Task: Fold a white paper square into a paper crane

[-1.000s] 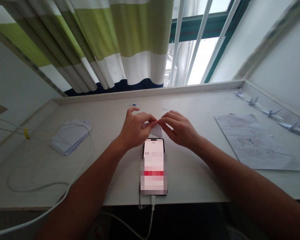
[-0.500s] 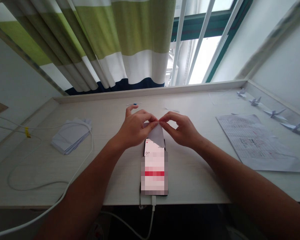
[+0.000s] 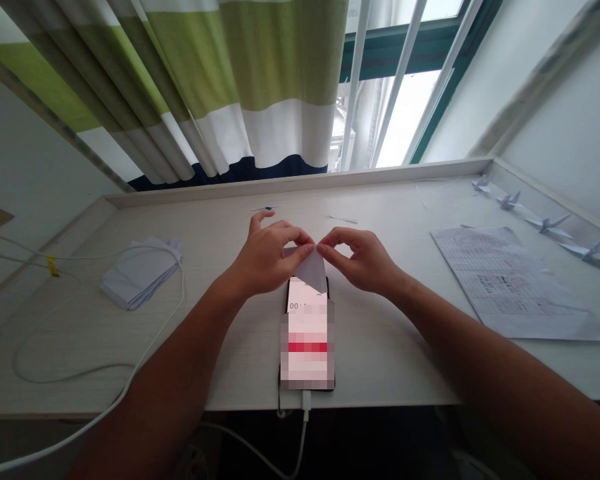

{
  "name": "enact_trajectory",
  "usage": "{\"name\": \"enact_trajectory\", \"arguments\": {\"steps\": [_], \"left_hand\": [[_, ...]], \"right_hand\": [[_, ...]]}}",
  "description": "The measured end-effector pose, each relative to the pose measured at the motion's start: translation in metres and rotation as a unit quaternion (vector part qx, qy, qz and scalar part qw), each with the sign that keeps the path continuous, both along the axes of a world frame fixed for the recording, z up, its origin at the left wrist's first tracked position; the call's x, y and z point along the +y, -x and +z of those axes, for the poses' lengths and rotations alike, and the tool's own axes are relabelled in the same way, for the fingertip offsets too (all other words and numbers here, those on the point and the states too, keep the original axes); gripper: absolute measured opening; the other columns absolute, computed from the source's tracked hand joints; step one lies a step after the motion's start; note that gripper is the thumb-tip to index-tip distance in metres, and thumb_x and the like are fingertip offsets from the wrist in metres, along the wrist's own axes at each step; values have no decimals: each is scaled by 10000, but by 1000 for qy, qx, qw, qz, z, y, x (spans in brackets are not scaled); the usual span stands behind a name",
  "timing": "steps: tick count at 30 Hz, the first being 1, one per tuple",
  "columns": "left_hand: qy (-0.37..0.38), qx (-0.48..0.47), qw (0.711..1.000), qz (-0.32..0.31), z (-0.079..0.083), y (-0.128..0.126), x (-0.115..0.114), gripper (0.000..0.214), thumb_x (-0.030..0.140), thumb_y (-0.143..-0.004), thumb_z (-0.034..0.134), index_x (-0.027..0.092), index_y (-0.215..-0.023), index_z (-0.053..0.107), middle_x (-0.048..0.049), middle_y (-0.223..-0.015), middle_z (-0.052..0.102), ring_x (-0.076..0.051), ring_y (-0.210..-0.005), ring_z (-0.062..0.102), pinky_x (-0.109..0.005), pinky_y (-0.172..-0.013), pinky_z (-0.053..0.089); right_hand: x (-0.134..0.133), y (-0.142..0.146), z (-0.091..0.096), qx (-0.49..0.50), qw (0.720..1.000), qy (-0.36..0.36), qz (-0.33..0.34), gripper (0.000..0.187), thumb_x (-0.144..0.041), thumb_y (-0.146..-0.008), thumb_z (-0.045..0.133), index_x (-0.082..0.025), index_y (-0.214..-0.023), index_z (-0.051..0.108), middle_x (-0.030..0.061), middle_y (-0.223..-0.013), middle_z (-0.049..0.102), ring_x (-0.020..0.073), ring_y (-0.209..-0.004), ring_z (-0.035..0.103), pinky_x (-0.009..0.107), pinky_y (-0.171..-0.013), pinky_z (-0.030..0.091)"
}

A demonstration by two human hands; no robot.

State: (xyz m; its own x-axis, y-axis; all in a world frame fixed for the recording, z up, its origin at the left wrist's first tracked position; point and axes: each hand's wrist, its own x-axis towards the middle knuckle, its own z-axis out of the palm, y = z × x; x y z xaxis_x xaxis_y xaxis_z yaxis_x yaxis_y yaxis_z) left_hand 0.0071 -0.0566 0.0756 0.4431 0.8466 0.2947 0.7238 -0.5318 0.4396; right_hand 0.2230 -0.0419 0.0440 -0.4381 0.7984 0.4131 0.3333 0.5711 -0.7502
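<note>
A small folded piece of white paper (image 3: 312,272) hangs between my hands, just above the top end of a phone (image 3: 307,360). My left hand (image 3: 275,257) pinches its upper edge between thumb and forefinger, and the little finger sticks up. From the other side, my right hand (image 3: 357,257) has thumb and forefinger pressed together at the paper's top corner, the fingertips nearly meeting those of the left. The lower part of the paper tapers to a point over the phone screen. My fingers hide the paper's upper folds.
A stack of white paper sheets (image 3: 143,273) lies on the left under a white cable (image 3: 184,283). On the right is a printed sheet (image 3: 510,287), with several folded paper cranes (image 3: 550,225) along the desk's edge. A thin paper strip (image 3: 343,219) lies behind my hands.
My right fingertips have shifted slightly, leaving a small gap between the two hands' fingers. The paper stays nearly in the same place.
</note>
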Motion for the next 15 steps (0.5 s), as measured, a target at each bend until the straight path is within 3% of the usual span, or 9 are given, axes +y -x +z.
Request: {"name": "enact_trajectory", "arguments": {"steps": [15], "left_hand": [[14, -11, 1000, 2, -3, 0, 2, 224, 376, -982, 574, 242, -971, 752, -8, -952, 787, -223, -944, 696, -539, -1234, 175]], "right_hand": [[-1, 4, -4, 16, 999, 30, -14, 191, -326, -954, 641, -179, -862, 721, 60, -834, 769, 176, -753, 667, 276, -598, 494]]}}
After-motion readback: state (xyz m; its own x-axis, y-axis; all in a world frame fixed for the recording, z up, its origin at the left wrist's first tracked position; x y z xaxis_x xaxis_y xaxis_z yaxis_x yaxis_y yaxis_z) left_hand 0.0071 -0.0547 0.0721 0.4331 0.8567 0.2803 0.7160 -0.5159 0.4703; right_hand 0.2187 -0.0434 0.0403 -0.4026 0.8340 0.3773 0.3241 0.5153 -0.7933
